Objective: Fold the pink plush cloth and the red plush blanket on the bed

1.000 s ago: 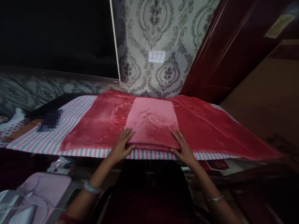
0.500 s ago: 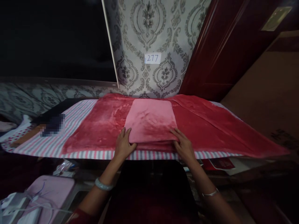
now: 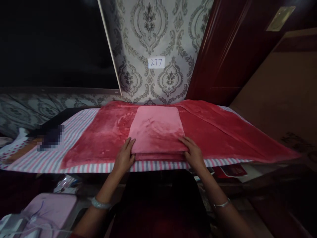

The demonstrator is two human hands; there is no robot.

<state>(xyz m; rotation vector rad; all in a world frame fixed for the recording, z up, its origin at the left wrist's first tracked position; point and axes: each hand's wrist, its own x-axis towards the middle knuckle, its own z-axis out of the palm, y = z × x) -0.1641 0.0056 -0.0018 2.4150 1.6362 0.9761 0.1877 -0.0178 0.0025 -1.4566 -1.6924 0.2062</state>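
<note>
Two hands – left hand point(image 3: 124, 158), right hand point(image 3: 193, 153) – fingers flat (holding nothing), folded pink cloth point(image 3: 156, 132) between them

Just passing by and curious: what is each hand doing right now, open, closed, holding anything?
Left hand: open, resting flat against the left edge of the folded pink cloth.
Right hand: open, flat against its right edge.

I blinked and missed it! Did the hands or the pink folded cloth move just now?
The left hand and right hand drew in from the outer corners and now press against the near corners of the folded pink cloth, squaring its sides. Nothing was picked up or let go. The cloth stayed folded on the red blanket, on the striped sheet. The slight shift of everything is just the camera.
</note>
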